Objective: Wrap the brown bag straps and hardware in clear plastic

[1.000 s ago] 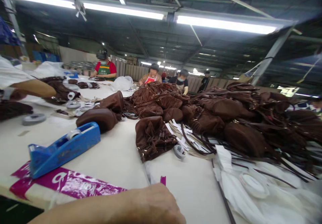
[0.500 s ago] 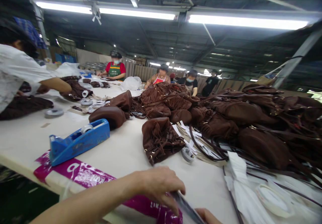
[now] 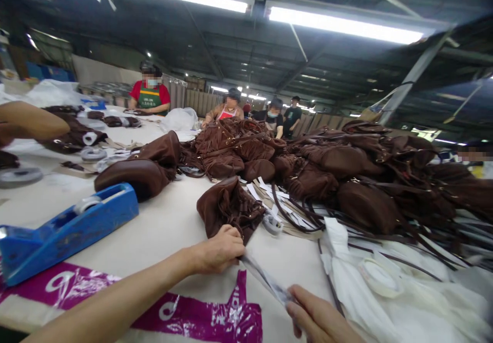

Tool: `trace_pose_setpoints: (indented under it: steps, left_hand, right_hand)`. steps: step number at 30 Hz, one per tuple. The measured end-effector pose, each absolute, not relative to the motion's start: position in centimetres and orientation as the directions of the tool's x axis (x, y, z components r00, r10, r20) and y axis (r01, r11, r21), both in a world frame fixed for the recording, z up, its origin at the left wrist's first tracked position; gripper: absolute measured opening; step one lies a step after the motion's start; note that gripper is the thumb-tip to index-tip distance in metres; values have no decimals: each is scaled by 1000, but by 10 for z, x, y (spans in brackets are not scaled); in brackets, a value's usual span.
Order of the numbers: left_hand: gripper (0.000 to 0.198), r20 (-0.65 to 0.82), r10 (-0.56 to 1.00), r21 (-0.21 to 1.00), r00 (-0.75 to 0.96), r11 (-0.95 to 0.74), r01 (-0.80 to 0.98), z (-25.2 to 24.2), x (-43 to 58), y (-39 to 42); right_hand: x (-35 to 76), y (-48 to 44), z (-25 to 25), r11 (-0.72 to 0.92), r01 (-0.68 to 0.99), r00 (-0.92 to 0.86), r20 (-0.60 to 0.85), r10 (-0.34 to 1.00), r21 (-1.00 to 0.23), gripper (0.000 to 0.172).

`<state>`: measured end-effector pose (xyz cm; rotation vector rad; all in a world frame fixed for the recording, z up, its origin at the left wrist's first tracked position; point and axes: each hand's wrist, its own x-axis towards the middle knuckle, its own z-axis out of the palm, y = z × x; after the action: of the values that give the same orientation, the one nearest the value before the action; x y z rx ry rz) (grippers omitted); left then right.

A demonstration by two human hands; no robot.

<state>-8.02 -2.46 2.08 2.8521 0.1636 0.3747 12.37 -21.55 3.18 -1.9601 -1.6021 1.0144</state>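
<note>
A translucent greyish plastic strip (image 3: 265, 276) stretches between my hands, slightly twisted, over the white table. My left hand (image 3: 221, 250) is closed on its far end, beside the front of a brown fringed bag (image 3: 219, 204); whether it touches the bag I cannot tell. Lower right, my right hand (image 3: 318, 312) pinches the strip's near end between thumb and fingers. Beneath my left arm, purple printed plastic (image 3: 200, 320) lies along the table edge. A blue tape dispenser (image 3: 73, 230) stands to the left, with a roll in it.
A large heap of brown bags (image 3: 358, 158) covers the back and right. White paper strips (image 3: 265, 194) and a grey tape roll (image 3: 272, 225) lie before it. White sheeting (image 3: 365, 291) with a pale tape roll (image 3: 379, 276) is at right. A co-worker's arm (image 3: 34, 119) reaches in at left.
My hands have drawn apart, and the strip between them shows longer. My left hand has moved away from me to the brown bag. The view has shifted, sliding most things leftward.
</note>
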Motion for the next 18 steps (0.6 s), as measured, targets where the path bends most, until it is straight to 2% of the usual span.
trace_pose_setpoints:
  steps: [2, 5, 7, 9, 11, 15, 18]
  left_hand:
    - [34, 249, 169, 312, 954, -946, 86, 22, -71, -27]
    - [75, 288, 229, 391, 930, -915, 104, 19, -63, -26]
    - [81, 297, 224, 425, 928, -901, 81, 15, -60, -24]
    - [73, 287, 192, 452, 939, -891, 44, 13, -60, -22]
    - [56, 278, 176, 488, 944, -873, 19, 12, -61, -19]
    - [26, 273, 175, 572, 946, -820, -14, 14, -67, -14]
    - [9, 293, 148, 568, 944, -821, -48, 13, -69, -14]
  right_hand:
    - [120, -203, 38, -210, 726, 66, -236, 969, -656, 33]
    - [119, -187, 39, -256, 700, 68, -294, 953, -667, 34]
    - [119, -180, 39, -269, 683, 62, -313, 948, -679, 34]
    - [117, -174, 40, -190, 722, 22, -252, 967, -665, 33]
    - [115, -169, 41, -115, 784, -7, -195, 981, -610, 28]
    - [115, -160, 47, -67, 886, -24, -188, 982, -460, 19]
    - [119, -155, 50, -17, 855, -128, -242, 962, -518, 32]
